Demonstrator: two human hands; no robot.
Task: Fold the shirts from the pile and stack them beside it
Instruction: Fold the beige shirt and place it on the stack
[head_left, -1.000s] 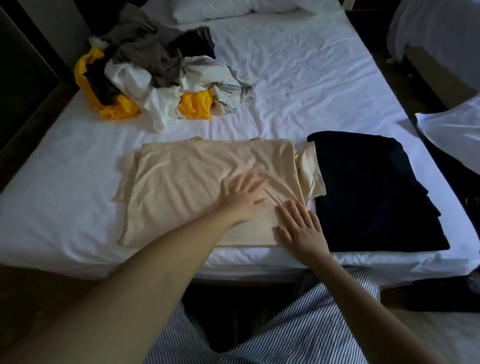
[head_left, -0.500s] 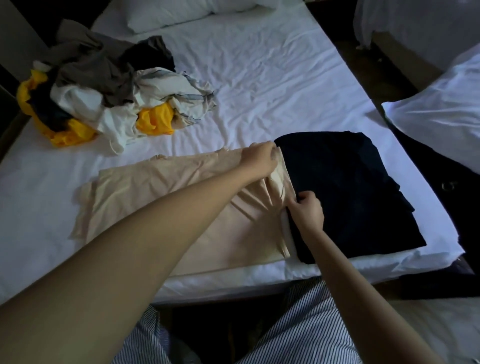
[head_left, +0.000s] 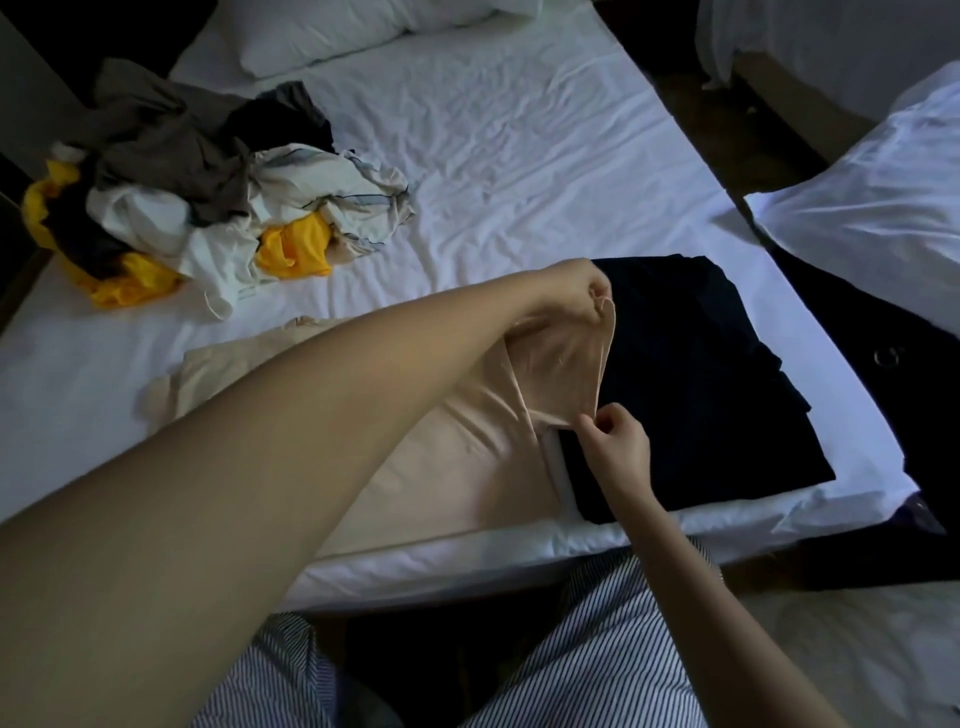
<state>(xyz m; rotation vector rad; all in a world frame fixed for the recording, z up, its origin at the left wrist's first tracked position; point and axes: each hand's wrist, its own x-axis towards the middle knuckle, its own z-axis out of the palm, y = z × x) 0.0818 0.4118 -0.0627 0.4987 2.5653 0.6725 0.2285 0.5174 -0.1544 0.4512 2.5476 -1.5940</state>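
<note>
A beige shirt lies partly folded near the front edge of the bed. My left hand pinches its far right corner and holds it lifted off the sheet. My right hand pinches the near right corner, so the right edge hangs stretched between both hands. Just to the right lies a folded dark navy shirt, flat on the bed. The pile of unfolded shirts, in yellow, white, grey and black, sits at the far left of the bed.
The white bed sheet is wrinkled, with a pillow at the head. A second white pillow lies to the right beyond a dark gap. My striped trousers press against the bed's front edge.
Both hands went from resting flat on the beige shirt to pinching its right corners, and the right edge has risen off the bed. The view has shifted rightward.
</note>
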